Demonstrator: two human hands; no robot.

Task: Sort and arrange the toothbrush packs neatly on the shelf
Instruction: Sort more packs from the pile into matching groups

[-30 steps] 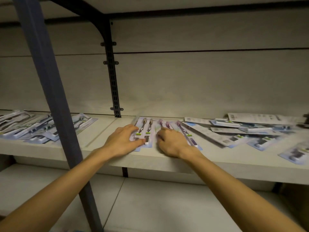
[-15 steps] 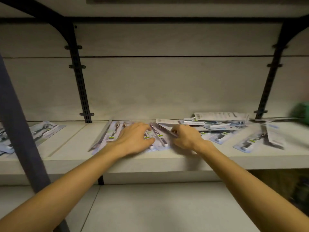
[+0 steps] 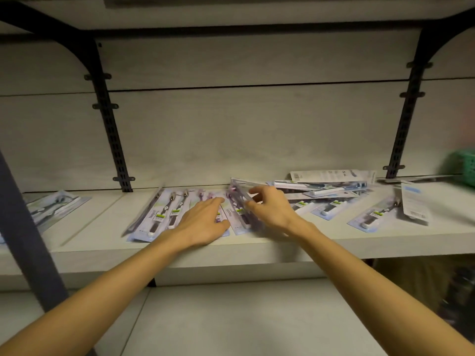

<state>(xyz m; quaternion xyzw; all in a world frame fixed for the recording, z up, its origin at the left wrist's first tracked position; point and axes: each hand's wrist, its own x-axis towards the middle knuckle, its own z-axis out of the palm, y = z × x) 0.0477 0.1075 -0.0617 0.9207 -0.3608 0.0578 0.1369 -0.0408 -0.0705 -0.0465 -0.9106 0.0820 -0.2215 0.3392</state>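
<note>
**Shelf sorting: row under way, pile still loose**

A row of toothbrush packs (image 3: 164,217) is laid flat near the front of the shelf (image 3: 257,246), long edges side by side, heads toward the back wall. The row is probably kept forward so that labels can be read and edges lined up.

The left hand (image 3: 199,223) is laid palm-down on the middle packs of the row, fingers extended and held fairly close together. This is judged to be a hold-down, so that the aligned packs are not dragged while the neighbour is shifted.

The right hand (image 3: 271,208) is set at the right end of the row. A purple-brush pack (image 3: 237,205) is pinched by its edge between thumb and curled fingers and is tilted up off the shelf, seemingly to be squared against the row.

A loose pile of packs (image 3: 326,188) is heaped to the right, overlapping at mixed angles, some face-down with barcodes showing. Two more packs (image 3: 372,217) lie apart further right, and another pack (image 3: 57,205) at far left. A blurred green basket (image 3: 462,169) is seen at the right edge.

Most sorting is judged still to be done.
</note>
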